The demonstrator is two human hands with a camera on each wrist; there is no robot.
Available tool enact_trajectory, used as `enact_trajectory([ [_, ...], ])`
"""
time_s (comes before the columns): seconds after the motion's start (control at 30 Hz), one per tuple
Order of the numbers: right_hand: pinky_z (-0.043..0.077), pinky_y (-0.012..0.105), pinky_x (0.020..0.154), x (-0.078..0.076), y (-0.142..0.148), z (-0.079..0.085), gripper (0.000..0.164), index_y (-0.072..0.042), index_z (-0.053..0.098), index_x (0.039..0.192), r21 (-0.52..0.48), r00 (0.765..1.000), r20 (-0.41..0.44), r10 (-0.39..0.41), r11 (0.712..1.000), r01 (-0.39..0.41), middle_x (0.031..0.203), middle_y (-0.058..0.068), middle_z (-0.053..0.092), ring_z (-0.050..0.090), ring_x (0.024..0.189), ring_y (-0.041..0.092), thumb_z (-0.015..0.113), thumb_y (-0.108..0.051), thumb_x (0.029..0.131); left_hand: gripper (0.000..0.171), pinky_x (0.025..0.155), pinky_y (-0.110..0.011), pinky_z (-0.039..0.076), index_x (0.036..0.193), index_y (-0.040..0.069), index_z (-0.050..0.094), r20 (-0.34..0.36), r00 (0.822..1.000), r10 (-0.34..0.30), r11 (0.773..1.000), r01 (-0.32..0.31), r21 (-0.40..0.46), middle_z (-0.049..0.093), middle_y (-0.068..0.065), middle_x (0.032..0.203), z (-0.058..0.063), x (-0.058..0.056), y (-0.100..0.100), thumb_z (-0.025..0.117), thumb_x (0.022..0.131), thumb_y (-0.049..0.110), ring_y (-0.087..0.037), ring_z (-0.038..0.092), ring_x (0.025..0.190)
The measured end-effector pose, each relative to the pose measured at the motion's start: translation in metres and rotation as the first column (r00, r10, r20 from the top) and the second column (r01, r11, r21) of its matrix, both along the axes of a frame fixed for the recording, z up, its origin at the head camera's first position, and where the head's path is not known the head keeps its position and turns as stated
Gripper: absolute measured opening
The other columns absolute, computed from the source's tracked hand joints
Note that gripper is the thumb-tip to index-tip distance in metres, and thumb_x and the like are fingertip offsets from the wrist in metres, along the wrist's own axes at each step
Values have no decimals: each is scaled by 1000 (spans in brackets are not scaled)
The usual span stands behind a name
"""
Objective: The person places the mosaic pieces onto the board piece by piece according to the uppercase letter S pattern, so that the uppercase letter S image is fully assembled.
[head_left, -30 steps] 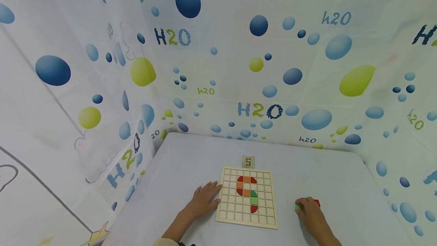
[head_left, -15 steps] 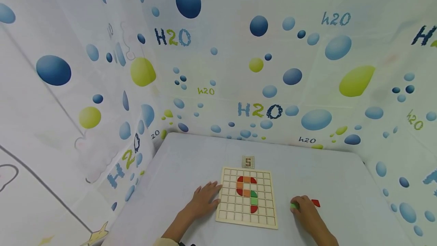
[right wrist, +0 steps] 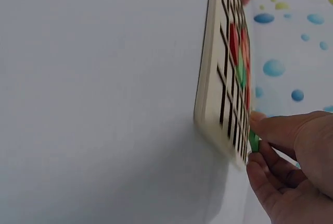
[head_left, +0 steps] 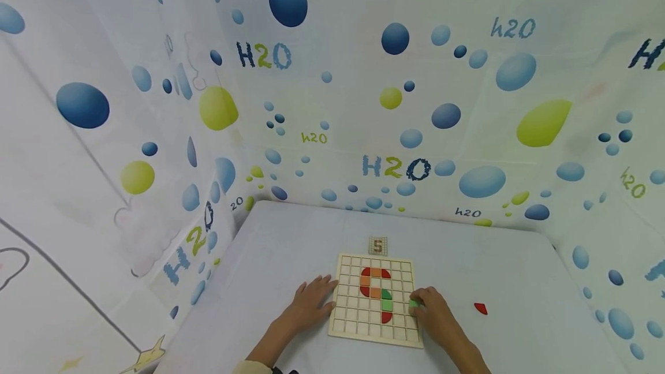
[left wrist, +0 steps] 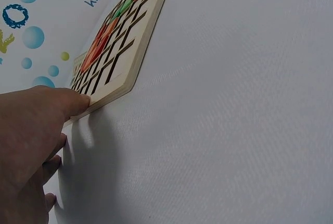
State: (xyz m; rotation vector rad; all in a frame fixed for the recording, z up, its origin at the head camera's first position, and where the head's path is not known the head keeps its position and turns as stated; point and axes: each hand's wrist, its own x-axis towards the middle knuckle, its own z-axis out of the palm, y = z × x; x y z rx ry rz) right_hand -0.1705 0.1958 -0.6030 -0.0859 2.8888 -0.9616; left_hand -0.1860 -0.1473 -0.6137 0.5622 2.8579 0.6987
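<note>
A light wooden grid board (head_left: 350,328) lies on the table, with red, orange and green tiles set in some of its cells. My left hand (head_left: 310,300) rests along the board's left edge, fingers extended; in the left wrist view its thumb (left wrist: 78,101) touches the rim. At the board's right edge, my right hand (head_left: 435,313) pinches a light green tile (head_left: 413,305) between thumb and fingers. The right wrist view shows this green tile (right wrist: 254,140) beside the board's edge, partly hidden by the fingers.
A small card with a grid and a figure (head_left: 377,246) lies just behind the board. One red tile with a curved side (head_left: 481,309) lies on the white tabletop (head_left: 519,281) to the right. A patterned curtain (head_left: 332,103) surrounds the table.
My right hand has moved left with the green tile, from beside the red tile to the board's right edge. The red tile is now fully uncovered. The left hand has stayed put.
</note>
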Motion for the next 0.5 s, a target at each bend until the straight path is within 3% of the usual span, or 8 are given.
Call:
enact_trajectory([
  [0.2,56,37,89,5,-31,4,21,-11,68,111,-71,993,-40,114,991,-116,106,-2,61,57,100,13,80,-11,94,57,122,-72,26,157,16,50,7,1000,-2,1000,2,7,46,-14,164,-1,-1,0,64,105,35,-42,39,153],
  [0.37,50,26,76,12,-51,4,16,-15,63,98,-94,963,-112,246,962,-257,99,-5,54,48,92,10,77,-9,96,57,122,-71,26,157,16,50,9,1000,1,1000,-1,-2,46,-13,164,-3,-2,0,64,105,35,-41,39,153],
  [0.5,48,23,72,17,-61,1,18,-18,62,93,-44,941,-148,305,948,-314,96,-9,51,45,90,8,78,-10,95,57,122,-71,26,157,17,50,4,1000,4,1000,-4,-7,46,-13,164,-4,-2,0,64,105,36,-41,39,153],
])
